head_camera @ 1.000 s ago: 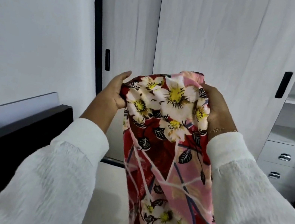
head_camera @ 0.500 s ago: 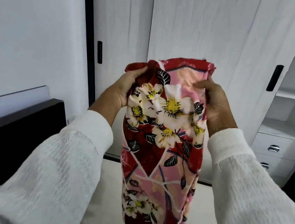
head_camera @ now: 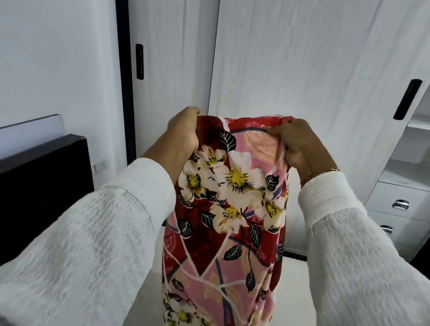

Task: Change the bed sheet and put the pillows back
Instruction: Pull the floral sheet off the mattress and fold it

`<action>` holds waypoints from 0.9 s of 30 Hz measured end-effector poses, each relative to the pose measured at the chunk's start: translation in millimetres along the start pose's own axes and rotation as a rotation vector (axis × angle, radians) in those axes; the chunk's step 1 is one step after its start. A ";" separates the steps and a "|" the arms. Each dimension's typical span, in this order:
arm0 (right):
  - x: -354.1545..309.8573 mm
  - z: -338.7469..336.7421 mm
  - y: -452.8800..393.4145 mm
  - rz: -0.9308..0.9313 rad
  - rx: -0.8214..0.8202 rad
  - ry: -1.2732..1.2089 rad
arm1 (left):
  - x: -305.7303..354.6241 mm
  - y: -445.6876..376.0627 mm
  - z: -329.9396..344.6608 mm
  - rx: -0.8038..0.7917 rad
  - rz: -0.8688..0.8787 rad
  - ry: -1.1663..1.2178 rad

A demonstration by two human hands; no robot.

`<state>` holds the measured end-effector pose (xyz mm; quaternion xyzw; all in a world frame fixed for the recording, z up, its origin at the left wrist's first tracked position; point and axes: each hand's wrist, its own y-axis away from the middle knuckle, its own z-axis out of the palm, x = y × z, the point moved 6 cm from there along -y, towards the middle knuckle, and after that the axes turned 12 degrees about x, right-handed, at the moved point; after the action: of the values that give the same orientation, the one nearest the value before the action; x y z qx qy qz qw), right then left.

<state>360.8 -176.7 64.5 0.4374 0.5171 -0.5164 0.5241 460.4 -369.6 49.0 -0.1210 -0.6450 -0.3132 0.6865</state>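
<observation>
A red and pink floral cloth point(head_camera: 229, 222) with white flowers hangs in front of me, bunched into a long fold that reaches down towards the floor. My left hand point(head_camera: 183, 131) grips its upper left corner. My right hand point(head_camera: 297, 145) pinches the top edge on the right, fingers curled over the fabric. Both arms wear white textured sleeves. No pillow and no mattress are in view.
White wardrobe doors point(head_camera: 297, 62) with black handles stand straight ahead. Open shelves and drawers point(head_camera: 413, 203) are at the right. A dark bed headboard point(head_camera: 12, 179) stands at the left against the white wall. Pale floor point(head_camera: 289, 305) lies below.
Both hands have shifted along the cloth to its top edge and pulled it straighter, so it hangs longer. The view has tilted down and turned slightly right.
</observation>
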 end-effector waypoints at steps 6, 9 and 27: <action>48.9 9.9 -53.3 0.105 0.005 0.040 | -20.4 -22.7 8.1 -0.059 0.004 -0.183; 51.3 16.0 -78.3 0.045 -0.031 0.116 | -11.6 -49.1 14.9 -0.019 -0.039 -0.171; 162.7 -57.0 104.2 0.350 0.207 -0.240 | -151.8 24.7 -66.8 0.202 0.074 0.084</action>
<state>448.2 -125.8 -109.8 0.5074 0.3116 -0.5163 0.6156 533.2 -347.0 -100.3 -0.0616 -0.6390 -0.2259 0.7327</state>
